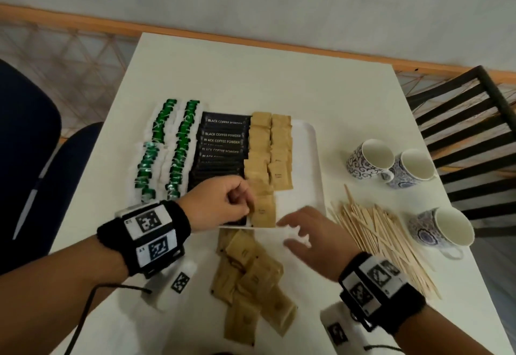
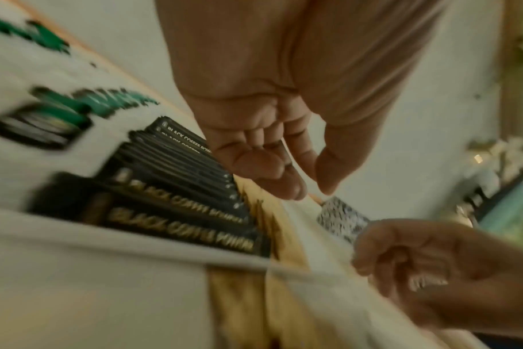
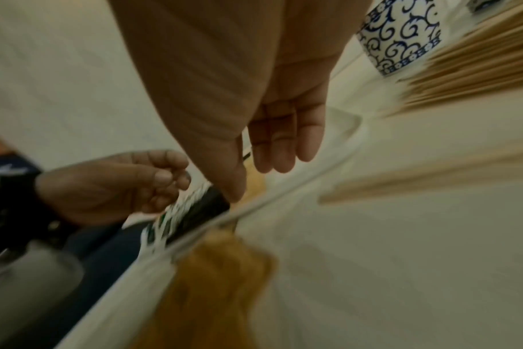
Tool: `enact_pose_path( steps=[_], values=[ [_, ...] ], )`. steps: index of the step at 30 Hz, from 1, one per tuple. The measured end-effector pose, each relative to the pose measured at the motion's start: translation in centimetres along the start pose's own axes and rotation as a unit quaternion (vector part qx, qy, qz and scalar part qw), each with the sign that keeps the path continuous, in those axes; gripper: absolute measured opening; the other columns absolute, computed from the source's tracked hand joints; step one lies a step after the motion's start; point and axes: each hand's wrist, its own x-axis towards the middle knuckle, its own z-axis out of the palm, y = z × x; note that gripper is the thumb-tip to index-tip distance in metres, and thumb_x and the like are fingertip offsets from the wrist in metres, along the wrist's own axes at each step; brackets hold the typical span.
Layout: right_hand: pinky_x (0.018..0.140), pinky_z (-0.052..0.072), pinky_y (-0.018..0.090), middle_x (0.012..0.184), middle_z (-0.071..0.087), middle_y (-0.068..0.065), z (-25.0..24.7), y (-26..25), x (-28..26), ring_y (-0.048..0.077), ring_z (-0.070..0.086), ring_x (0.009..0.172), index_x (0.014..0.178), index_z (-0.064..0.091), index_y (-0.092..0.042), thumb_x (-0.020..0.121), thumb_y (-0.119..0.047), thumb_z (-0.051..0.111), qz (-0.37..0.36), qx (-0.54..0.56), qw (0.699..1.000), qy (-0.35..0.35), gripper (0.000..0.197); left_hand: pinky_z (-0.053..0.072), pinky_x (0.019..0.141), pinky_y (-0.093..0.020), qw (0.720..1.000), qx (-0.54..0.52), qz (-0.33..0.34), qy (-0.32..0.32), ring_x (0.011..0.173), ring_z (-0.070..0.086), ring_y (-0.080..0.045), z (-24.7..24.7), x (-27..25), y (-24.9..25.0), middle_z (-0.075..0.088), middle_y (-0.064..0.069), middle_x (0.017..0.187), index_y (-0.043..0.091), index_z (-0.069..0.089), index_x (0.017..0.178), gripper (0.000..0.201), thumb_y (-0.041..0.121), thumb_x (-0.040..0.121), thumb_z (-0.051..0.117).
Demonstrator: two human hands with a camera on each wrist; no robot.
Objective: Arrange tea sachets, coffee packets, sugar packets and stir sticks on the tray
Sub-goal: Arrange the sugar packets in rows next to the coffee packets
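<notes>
Sugar row's filling up: left hand [image 1: 223, 204] curls over the sugar packets [image 1: 264, 211] at the tray [image 1: 307, 159]'s near edge, can't tell if it's pinching one. Right hand [image 1: 310, 238] hangs open, empty. Next I'd grab from the loose pile [image 1: 251, 279] just outside that edge.

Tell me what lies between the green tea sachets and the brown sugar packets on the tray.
The black coffee packets, stacked in one overlapping column, fill the stretch between the green tea sachets and the brown sugar packets; the head view shows it best.

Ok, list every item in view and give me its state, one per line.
Tea sachets: in rows on the tray.
Coffee packets: stacked on the tray.
Sugar packets: two columns on the tray.
Loose sugar packets: piled off the tray.
Stir sticks: heaped on the table.
Cups: empty.
Left hand: fingers curled at the sugar column.
Right hand: open.
</notes>
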Motion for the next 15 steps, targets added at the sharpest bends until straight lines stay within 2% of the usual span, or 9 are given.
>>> enact_pose_path(
  steps=[3, 5, 7, 9, 11, 13, 15],
  values=[
    [0.079, 0.047, 0.022, 0.123, 0.04, -0.012, 2.2, -0.1, -3.6, 0.007, 0.047, 0.1, 0.13, 0.041, -0.037, 0.08, -0.047, 0.063, -0.065, -0.052, 0.993, -0.089, 0.056, 0.038, 0.059, -0.008, 0.982, 0.178, 0.008, -0.066, 0.066, 0.049, 0.006, 1.2, -3.4, -1.8, 0.057, 0.014, 0.098, 0.035, 0.059, 0.104, 0.026, 0.027, 0.082, 0.069],
    [0.079, 0.05, 0.027, 0.129, 0.032, -0.011, 3.5, 0.0, -5.2, 0.011, 0.046, 0.107, 0.138, 0.028, -0.036, 0.074, -0.054, 0.066, -0.062, -0.087, 0.986, -0.125, 0.077, 0.037, 0.065, -0.008, 0.964, 0.253, -0.008, -0.078, 0.078, 0.048, 0.006, 2.2, -5.4, -3.0, 0.048, 0.018, 0.11, 0.041, 0.048, 0.116, 0.045, 0.039, 0.077, 0.071],
    [0.079, 0.05, 0.027, 0.134, 0.026, -0.011, 4.3, 0.0, -6.1, 0.013, 0.045, 0.11, 0.143, 0.018, -0.036, 0.07, -0.058, 0.07, -0.048, -0.1, 0.983, -0.148, 0.092, 0.045, 0.081, -0.018, 0.959, 0.272, -0.016, -0.08, 0.096, 0.048, 0.003, 3.4, -7.0, -3.8, 0.039, 0.017, 0.123, 0.042, 0.035, 0.128, 0.073, 0.051, 0.068, 0.075],
    [0.08, 0.05, 0.027, 0.138, 0.023, -0.009, 4.8, -0.4, -6.5, 0.014, 0.046, 0.11, 0.146, 0.014, -0.033, 0.072, -0.056, 0.07, -0.038, -0.094, 0.984, -0.145, 0.096, 0.047, 0.091, -0.029, 0.948, 0.303, -0.029, -0.092, 0.114, 0.044, -0.006, 4.9, -8.1, -4.5, 0.028, 0.014, 0.133, 0.038, 0.018, 0.14, 0.104, 0.058, 0.058, 0.078],
    [0.078, 0.05, 0.026, 0.137, 0.024, -0.007, 5.1, -0.8, -6.5, 0.014, 0.05, 0.103, 0.147, 0.015, -0.03, 0.077, -0.052, 0.067, -0.034, -0.073, 0.989, -0.122, 0.09, 0.047, 0.094, -0.033, 0.932, 0.348, -0.043, -0.091, 0.124, 0.037, -0.013, 6.5, -9.0, -4.9, 0.014, 0.009, 0.141, 0.035, 0.003, 0.144, 0.124, 0.063, 0.052, 0.08],
    [0.076, 0.049, 0.026, 0.135, 0.027, -0.005, 5.4, -1.3, -6.0, 0.013, 0.052, 0.097, 0.146, 0.018, -0.029, 0.08, -0.052, 0.064, -0.023, -0.043, 0.994, -0.101, 0.084, 0.046, 0.096, -0.036, 0.926, 0.371, -0.041, -0.066, 0.129, 0.033, -0.019, 8.0, -9.3, -5.1, 0.005, 0.005, 0.145, 0.034, -0.002, 0.144, 0.129, 0.067, 0.049, 0.078],
    [0.08, 0.05, 0.028, 0.134, 0.027, -0.006, 5.7, -1.8, -5.1, 0.014, 0.052, 0.103, 0.145, 0.018, -0.03, 0.077, -0.052, 0.068, 0.003, -0.004, 0.996, -0.085, 0.087, 0.047, 0.094, -0.038, 0.935, 0.353, -0.031, -0.028, 0.126, 0.035, -0.02, 8.9, -9.1, -5.1, 0.006, 0.004, 0.143, 0.033, 0.0, 0.143, 0.126, 0.073, 0.049, 0.075]
  ],
)
